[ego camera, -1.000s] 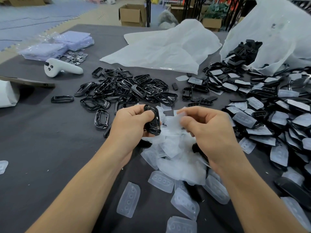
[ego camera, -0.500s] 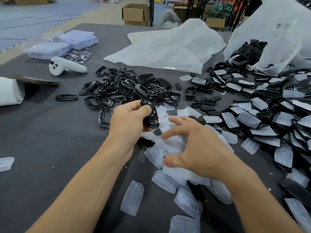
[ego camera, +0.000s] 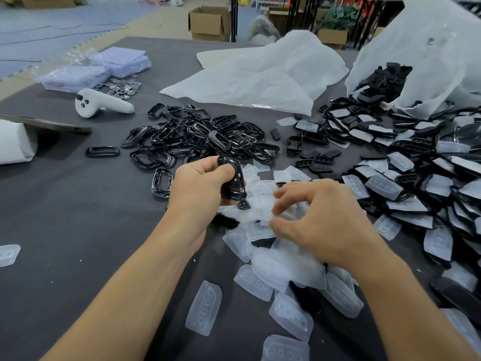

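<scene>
Head view, looking down on a dark desk (ego camera: 78,217). The left hand (ego camera: 200,186) holds a glossy black shell (ego camera: 234,182) upright above the desk surface, its grip clenched around the part: the thumb presses the upper face and the fingers wrap behind. The shell sits just left of the pile of translucent pads (ego camera: 260,201), with its lower end close over them.

The right hand (ego camera: 322,222) lies over that same pile, palm down, grip released. Its fingers are loosely curved, the thumb and forefinger apart, and the fingertips (ego camera: 279,211) are at the pads (whether they touch cannot be told) and pinch none.

Beyond the hands lies a heap of black frames (ego camera: 197,136) – one frame (ego camera: 162,182) lies apart, just left of the left hand. A white controller (ego camera: 104,104) rests at far left, and a crumpled white bag (ego camera: 250,76) at the far edge.
</scene>
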The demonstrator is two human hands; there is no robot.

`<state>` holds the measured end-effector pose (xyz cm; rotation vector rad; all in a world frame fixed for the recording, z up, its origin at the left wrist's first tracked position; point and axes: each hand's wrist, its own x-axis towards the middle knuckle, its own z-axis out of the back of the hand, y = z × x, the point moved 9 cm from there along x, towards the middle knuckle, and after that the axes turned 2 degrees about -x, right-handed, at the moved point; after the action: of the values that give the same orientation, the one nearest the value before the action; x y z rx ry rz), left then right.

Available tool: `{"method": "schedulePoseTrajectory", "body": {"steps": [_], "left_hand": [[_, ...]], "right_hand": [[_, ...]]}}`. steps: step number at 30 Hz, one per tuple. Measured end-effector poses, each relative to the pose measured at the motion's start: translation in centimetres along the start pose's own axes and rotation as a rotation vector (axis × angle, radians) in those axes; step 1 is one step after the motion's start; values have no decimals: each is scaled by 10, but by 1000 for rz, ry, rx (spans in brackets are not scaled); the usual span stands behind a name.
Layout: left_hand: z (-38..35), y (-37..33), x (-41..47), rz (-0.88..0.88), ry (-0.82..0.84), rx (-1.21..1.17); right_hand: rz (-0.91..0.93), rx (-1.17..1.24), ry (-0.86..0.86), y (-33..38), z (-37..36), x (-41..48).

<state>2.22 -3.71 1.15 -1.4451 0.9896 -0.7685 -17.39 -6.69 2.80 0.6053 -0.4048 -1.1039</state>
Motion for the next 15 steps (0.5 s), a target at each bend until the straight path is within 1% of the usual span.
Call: {"method": "schedulePoseTrajectory", "body": {"steps": [3, 7, 11, 15], "left_hand": [[0, 0, 0, -3, -1, 10], [-1, 2, 0, 4, 1, 17], [-2, 3, 1, 9, -2, 10], [0, 4, 1, 15, -6, 18]], "right_hand": [[-34, -62, 4, 2, -4, -2], [-21, -243, -24, 15, -10, -6], [54, -237, -71, 23, -9, -8], [18, -225, -49, 19, -13, -9]]}}
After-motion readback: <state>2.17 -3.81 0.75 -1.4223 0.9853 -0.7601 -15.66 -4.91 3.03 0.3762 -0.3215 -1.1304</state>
